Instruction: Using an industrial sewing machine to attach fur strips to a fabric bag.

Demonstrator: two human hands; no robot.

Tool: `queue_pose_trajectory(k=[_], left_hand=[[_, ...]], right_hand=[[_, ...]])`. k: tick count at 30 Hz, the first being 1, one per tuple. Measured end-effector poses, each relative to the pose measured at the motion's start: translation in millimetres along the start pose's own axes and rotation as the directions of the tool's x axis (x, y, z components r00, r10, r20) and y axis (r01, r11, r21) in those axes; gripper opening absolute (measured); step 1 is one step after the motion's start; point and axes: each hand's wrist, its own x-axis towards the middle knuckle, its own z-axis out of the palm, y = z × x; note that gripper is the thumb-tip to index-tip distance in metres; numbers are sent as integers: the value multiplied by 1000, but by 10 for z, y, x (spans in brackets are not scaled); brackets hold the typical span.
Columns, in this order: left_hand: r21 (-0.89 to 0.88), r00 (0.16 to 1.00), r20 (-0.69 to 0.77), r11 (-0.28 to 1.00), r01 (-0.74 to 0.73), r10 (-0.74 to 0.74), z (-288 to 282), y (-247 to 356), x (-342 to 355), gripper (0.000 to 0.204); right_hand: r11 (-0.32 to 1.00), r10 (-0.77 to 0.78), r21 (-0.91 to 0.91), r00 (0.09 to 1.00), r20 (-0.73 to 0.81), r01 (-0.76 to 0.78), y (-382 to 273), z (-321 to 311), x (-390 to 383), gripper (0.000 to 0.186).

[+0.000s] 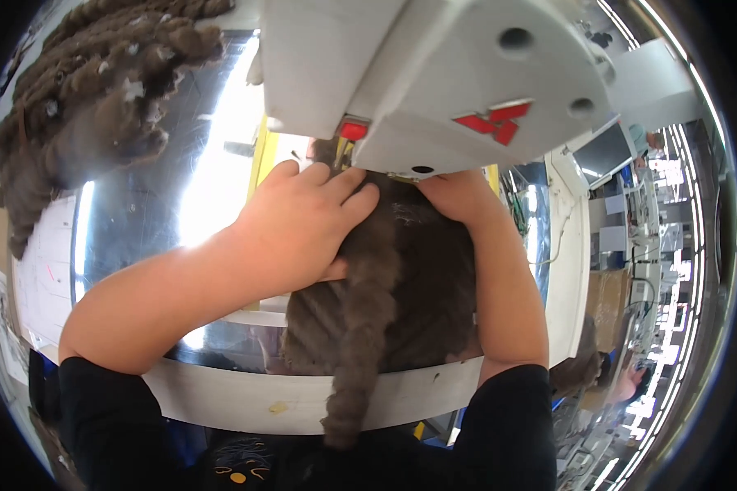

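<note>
A piece of dark brown plush fabric (430, 278) lies under the head of a white sewing machine (434, 90). One fluffy strip of it (368, 303) runs toward me over the table's front edge. My left hand (303, 217) is closed on the fabric's left side, its bent fingers close to the needle area and its thumb lower down against the pile. On the far right side of the fabric rests my right hand (458, 196), partly covered by the machine head, so its fingertips are hidden. The needle tip cannot be made out.
A large heap of brown plush pieces (98, 90) lies at the far left. The shiny table top (151, 204) has a pale front edge (262, 401). Yellow strips flank the sewing area. At the right are a cardboard box (608, 311) and a dark screen (602, 154).
</note>
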Motion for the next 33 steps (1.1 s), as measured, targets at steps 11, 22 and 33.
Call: queue_pose_trajectory(k=[11, 22, 33], left_hand=[[29, 1000, 25, 1000, 3, -4, -64, 0, 67, 91], [45, 997, 62, 998, 37, -40, -108, 41, 112, 86], [-11, 983, 162, 996, 86, -83, -145, 110, 122, 92]], right_hand=[[965, -256, 94, 956, 142, 244, -225, -178, -206, 34], [959, -254, -59, 935, 249, 277, -211, -122, -184, 33], [942, -301, -88, 931, 207, 324, -244, -89, -251, 26]])
